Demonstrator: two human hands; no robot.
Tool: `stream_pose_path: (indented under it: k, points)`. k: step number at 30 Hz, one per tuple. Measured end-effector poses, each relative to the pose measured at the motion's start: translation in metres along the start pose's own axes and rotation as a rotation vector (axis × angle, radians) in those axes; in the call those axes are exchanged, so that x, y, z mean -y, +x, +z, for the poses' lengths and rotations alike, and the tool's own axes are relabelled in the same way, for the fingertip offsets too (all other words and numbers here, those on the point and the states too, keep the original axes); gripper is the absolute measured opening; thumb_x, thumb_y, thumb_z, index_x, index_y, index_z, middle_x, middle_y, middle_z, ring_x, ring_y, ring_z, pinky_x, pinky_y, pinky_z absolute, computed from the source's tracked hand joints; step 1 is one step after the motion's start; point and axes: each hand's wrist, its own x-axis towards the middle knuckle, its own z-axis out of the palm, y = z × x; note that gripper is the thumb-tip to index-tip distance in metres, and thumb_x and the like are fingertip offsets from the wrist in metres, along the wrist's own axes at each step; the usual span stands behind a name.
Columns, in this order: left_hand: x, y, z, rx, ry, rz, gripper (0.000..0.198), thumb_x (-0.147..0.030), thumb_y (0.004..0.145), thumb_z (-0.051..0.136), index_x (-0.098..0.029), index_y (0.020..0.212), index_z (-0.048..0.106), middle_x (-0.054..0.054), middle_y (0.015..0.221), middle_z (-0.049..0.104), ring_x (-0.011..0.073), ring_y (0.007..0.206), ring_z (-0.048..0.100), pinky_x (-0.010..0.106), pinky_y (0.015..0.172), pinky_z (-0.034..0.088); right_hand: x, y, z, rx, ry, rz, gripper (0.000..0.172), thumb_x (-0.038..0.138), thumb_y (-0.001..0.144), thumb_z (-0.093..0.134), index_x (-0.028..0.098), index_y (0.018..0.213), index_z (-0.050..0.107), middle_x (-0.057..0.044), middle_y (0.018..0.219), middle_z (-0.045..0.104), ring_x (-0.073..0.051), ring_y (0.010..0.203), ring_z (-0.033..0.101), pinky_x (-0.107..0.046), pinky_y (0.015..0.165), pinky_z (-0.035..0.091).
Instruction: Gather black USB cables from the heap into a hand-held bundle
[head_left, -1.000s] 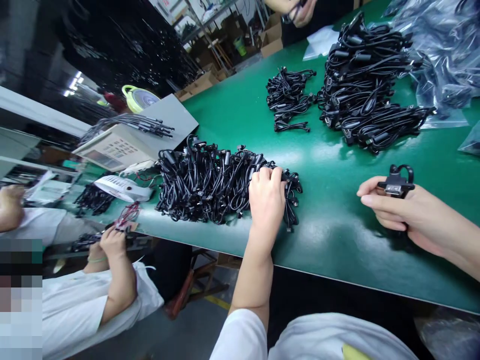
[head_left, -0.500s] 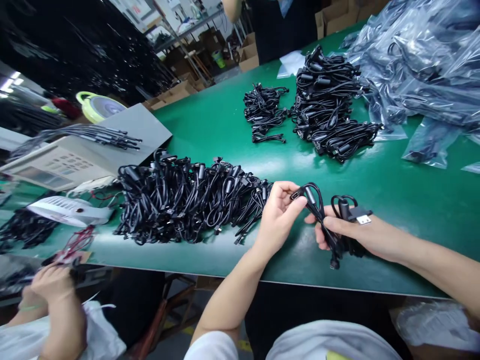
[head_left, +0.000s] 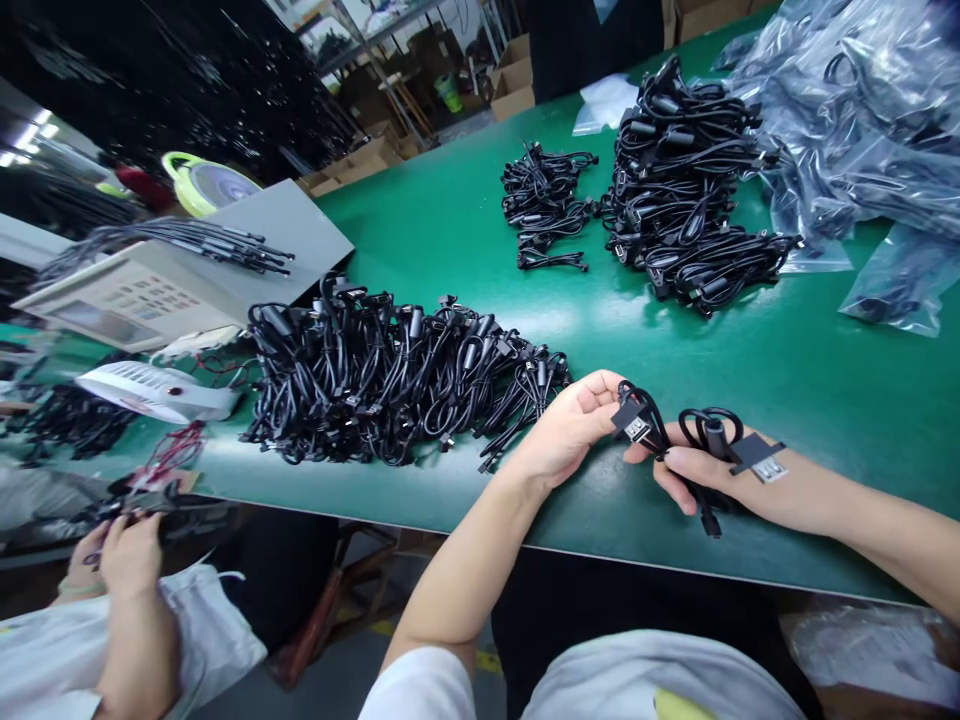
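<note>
My left hand [head_left: 570, 430] pinches the plug end of a black coiled cable [head_left: 637, 422] just above the green table [head_left: 465, 230]. My right hand [head_left: 739, 480] is closed around a bundle of black cables [head_left: 712, 432], whose flat plug sticks out over my wrist. The two hands meet near the table's front edge, the left-hand cable touching the right-hand bundle. A long heap of the same black cables [head_left: 390, 375] lies directly left of my left hand.
Two more cable piles, a small one [head_left: 547, 200] and a tall one [head_left: 690, 180], sit at the far side. Bagged cables in clear plastic [head_left: 862, 120] fill the back right. A beige tester box [head_left: 150, 290] stands left. Another person's hands [head_left: 120, 560] work at the lower left.
My left hand took one cable from the heap and carried it right to my right hand. The right hand has kept its bundle and shifted slightly toward the left hand.
</note>
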Motion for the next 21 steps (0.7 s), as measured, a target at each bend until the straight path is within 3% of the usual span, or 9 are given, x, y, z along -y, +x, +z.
stream_pose_path:
  k: [5, 10, 13, 17, 21]
  points:
    - [-0.001, 0.000, 0.000, -0.110, 0.023, 0.010, 0.036, -0.039, 0.069, 0.087, -0.012, 0.084, 0.068, -0.001, 0.076, 0.061, 0.0057, 0.064, 0.049, 0.019, 0.063, 0.039, -0.005, -0.001, 0.001, -0.080, 0.069, 0.108, 0.046, 0.056, 0.098, 0.050, 0.017, 0.074, 0.060, -0.001, 0.070, 0.060, -0.015, 0.065, 0.057, -0.031, 0.068, 0.046]
    - [0.003, 0.002, 0.003, -0.085, -0.085, -0.009, 0.035, -0.034, 0.062, 0.092, -0.013, 0.083, 0.073, 0.000, 0.077, 0.064, 0.0068, 0.066, 0.051, 0.020, 0.065, 0.040, -0.011, -0.004, 0.004, 0.012, 0.385, 0.106, 0.040, 0.056, 0.096, 0.055, 0.016, 0.090, 0.061, 0.001, 0.068, 0.058, -0.012, 0.058, 0.054, -0.026, 0.056, 0.045]
    - [0.006, 0.003, 0.006, -0.053, -0.154, 0.017, 0.031, -0.031, 0.066, 0.089, -0.014, 0.087, 0.074, 0.000, 0.076, 0.062, 0.0055, 0.063, 0.047, 0.020, 0.065, 0.041, -0.015, -0.004, 0.006, -0.029, 0.505, 0.118, 0.037, 0.053, 0.094, 0.061, 0.017, 0.098, 0.062, 0.002, 0.069, 0.058, -0.011, 0.056, 0.054, -0.024, 0.053, 0.045]
    - [0.006, 0.002, 0.007, 0.003, -0.187, -0.012, 0.027, -0.031, 0.075, 0.084, -0.016, 0.094, 0.073, 0.000, 0.078, 0.061, 0.0078, 0.065, 0.052, 0.022, 0.067, 0.043, -0.017, -0.003, 0.006, -0.099, 0.394, 0.090, 0.031, 0.047, 0.094, 0.063, 0.017, 0.087, 0.062, 0.002, 0.068, 0.059, -0.010, 0.057, 0.055, -0.023, 0.054, 0.047]
    - [0.002, -0.001, 0.008, 0.051, -0.157, -0.021, 0.035, -0.035, 0.071, 0.087, -0.014, 0.092, 0.069, 0.001, 0.085, 0.063, 0.0086, 0.071, 0.057, 0.022, 0.068, 0.046, -0.013, -0.003, 0.006, -0.042, 0.299, 0.080, 0.039, 0.051, 0.096, 0.058, 0.016, 0.078, 0.060, 0.000, 0.067, 0.059, -0.011, 0.057, 0.057, -0.023, 0.054, 0.049]
